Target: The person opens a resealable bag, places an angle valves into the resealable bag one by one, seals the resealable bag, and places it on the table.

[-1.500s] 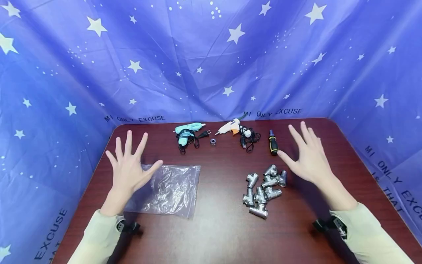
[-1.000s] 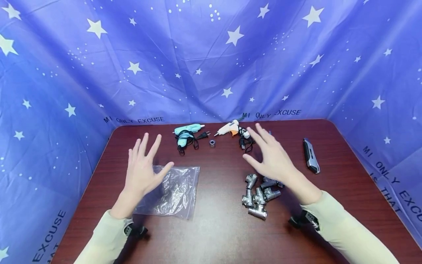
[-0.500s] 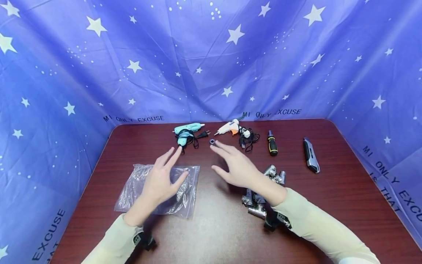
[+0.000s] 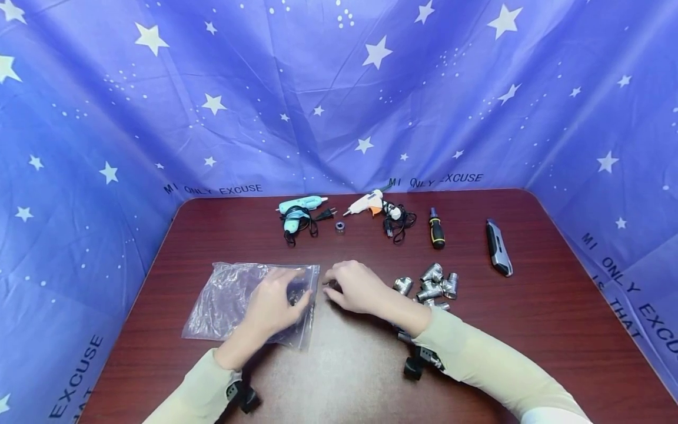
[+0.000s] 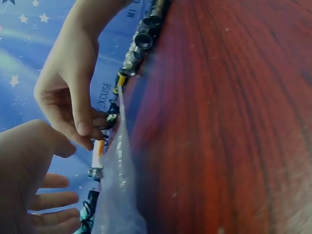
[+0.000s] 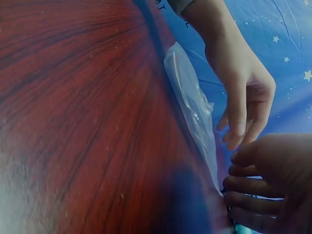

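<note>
A clear zip bag (image 4: 222,300) lies flat on the left half of the table. My left hand (image 4: 270,303) hovers over its right part, fingers loosely bent and thumb apart, holding nothing. Just past the bag's zip edge hangs my right hand (image 4: 357,285), its fingers bent and nothing seen between them. In the left wrist view the bag (image 5: 119,190) appears edge-on, close beside both hands. The right wrist view shows the bag (image 6: 190,107) below the left hand (image 6: 243,83). Shiny metal pipe tees (image 4: 431,288) lie in a cluster, partly hidden behind my right forearm.
Along the back of the table lie a light-blue glue gun (image 4: 302,206), a small metal ring-shaped fitting (image 4: 340,227) and a white glue gun (image 4: 366,203), both guns with black cords. Farther right are a black-and-yellow screwdriver (image 4: 436,231) and a grey utility knife (image 4: 499,247).
Both hands have come inward and down from a wide, spread-finger pose toward the bag's zip edge. Their fingers are now more bent. The utility knife, hidden at first, is in view.
</note>
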The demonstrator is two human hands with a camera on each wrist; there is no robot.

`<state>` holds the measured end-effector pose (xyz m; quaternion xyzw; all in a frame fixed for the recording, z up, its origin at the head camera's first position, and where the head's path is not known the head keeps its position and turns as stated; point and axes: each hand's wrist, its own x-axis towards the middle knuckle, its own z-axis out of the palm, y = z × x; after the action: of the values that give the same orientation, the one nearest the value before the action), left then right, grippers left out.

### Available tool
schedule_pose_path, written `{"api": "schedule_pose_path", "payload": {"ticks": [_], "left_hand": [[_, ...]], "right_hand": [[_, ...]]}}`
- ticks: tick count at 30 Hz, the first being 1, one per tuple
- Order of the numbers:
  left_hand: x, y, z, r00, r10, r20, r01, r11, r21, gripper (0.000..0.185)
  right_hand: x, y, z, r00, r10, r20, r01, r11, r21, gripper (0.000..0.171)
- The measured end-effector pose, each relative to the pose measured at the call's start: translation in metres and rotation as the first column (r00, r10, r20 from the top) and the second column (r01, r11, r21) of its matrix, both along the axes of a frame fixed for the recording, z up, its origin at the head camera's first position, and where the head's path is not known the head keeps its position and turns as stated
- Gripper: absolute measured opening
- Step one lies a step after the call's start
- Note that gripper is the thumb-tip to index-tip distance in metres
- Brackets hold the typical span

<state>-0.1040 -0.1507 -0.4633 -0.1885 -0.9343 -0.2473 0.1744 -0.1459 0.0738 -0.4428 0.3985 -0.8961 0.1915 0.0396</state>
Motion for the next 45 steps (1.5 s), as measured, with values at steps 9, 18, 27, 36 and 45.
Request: {"api": "schedule_pose_path", "payload": {"ticks": [9,18,27,36,45], "left_hand": [[-0.002,0.006,-0.017,0.994,-0.003,0.112,0.004,1.0,-0.007,0.022],[-0.006,0.006,-0.015,0.982,-0.009,0.189,-0.005,0.997,0.073,0.017],[-0.006,0.009,-0.014,0.964,-0.003,0.265,-0.052,0.978,0.2,0.01],[-0.004,0.011,-0.011,0.965,0.014,0.263,-0.085,0.962,0.259,0.009],[-0.006,0.009,-0.011,0.98,0.011,0.2,-0.067,0.959,0.275,0.009]], "right_hand": [[0.001,-0.014,-0.011,0.993,0.017,0.115,-0.021,0.999,0.026,0.006],[0.002,-0.02,-0.02,0.983,0.006,0.184,0.006,0.998,-0.066,0.009],[-0.006,-0.021,-0.026,0.966,-0.038,0.258,0.088,0.979,-0.184,0.013],[-0.009,-0.018,-0.025,0.953,-0.103,0.284,0.153,0.975,-0.16,0.013],[-0.009,-0.016,-0.021,0.959,-0.116,0.26,0.156,0.978,-0.138,0.014]]}}
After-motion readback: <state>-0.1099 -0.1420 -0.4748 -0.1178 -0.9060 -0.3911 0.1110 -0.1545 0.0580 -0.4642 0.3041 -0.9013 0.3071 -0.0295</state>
